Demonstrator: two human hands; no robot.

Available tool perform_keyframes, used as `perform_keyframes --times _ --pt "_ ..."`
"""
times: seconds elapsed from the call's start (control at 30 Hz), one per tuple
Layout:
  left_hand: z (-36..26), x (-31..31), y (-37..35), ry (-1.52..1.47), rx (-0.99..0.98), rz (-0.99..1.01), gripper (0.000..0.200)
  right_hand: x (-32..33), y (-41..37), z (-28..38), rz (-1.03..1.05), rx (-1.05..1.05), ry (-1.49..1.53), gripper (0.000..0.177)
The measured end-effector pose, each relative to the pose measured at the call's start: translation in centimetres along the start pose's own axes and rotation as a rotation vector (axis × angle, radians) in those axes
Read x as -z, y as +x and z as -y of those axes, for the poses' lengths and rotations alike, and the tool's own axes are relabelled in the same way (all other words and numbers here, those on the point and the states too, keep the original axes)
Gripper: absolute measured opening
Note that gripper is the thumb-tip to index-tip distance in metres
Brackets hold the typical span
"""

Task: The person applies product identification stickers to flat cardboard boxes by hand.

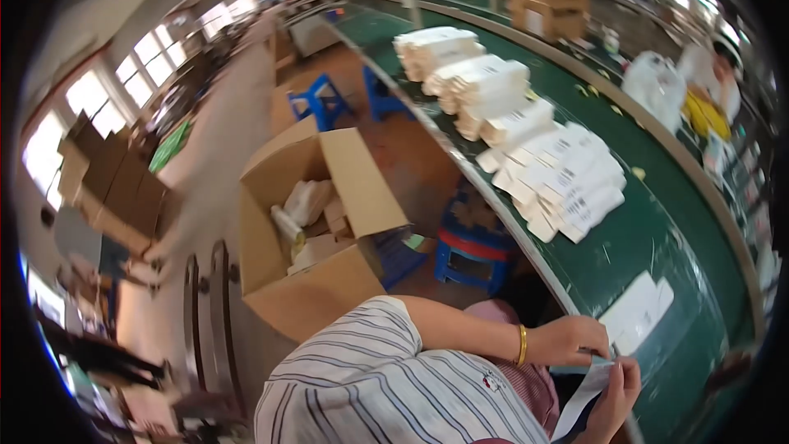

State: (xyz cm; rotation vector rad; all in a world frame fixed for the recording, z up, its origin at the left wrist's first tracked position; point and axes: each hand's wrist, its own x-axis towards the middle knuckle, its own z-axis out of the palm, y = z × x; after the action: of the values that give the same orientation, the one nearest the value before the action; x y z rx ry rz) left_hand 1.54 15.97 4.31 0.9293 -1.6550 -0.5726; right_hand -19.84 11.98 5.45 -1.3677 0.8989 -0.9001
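At the near edge of the green worktable (694,304), a narrow white strip (581,401) with a pale bluish top end curves downward. The left hand (573,339) pinches its top with curled fingers; the right hand (616,401) grips beside it, thumb and fingers closed. Flat white cards (637,312) lie just beyond the left hand.

There's the strip (582,399), white, bluish at its top end, pinched there, lower right, curving down toward the bottom edge!
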Motion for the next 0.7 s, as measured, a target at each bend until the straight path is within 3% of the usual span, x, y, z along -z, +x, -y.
perform_keyframes --times 0.1,0.23,0.33,0.5,0.6,0.67,0.7 --pt "-1.1 0.5 -0.8 0.003 0.09 -0.057 0.024 -1.4 -1.0 2.1 -0.034 -0.009 -0.083 0.015" --pt "-1.9 2.0 -2.6 0.143 0.065 -0.22 0.022 -9.5 4.1 1.9 0.324 0.1 0.069 0.013" --pt "-2.7 3.4 -3.6 0.349 -0.004 -0.326 0.022 -18.5 5.3 3.3 0.629 0.063 0.168 0.011" --pt "-3.2 4.1 -4.3 0.38 0.025 -0.437 0.021 -29.9 1.4 5.3 1.269 0.004 0.32 0.011" --pt "-3.2 4.0 -4.3 0.312 0.105 -0.442 0.021 -32.4 -1.7 3.8 1.467 0.003 0.325 0.012" --pt "-2.7 4.3 -4.5 0.363 0.112 -0.424 0.02 -32.3 -1.5 2.6 1.503 -0.001 0.329 0.016" --pt "-2.4 4.1 -4.2 0.361 0.103 -0.397 0.02 -20.1 2.3 2.3 0.962 0.129 0.236 0.009"
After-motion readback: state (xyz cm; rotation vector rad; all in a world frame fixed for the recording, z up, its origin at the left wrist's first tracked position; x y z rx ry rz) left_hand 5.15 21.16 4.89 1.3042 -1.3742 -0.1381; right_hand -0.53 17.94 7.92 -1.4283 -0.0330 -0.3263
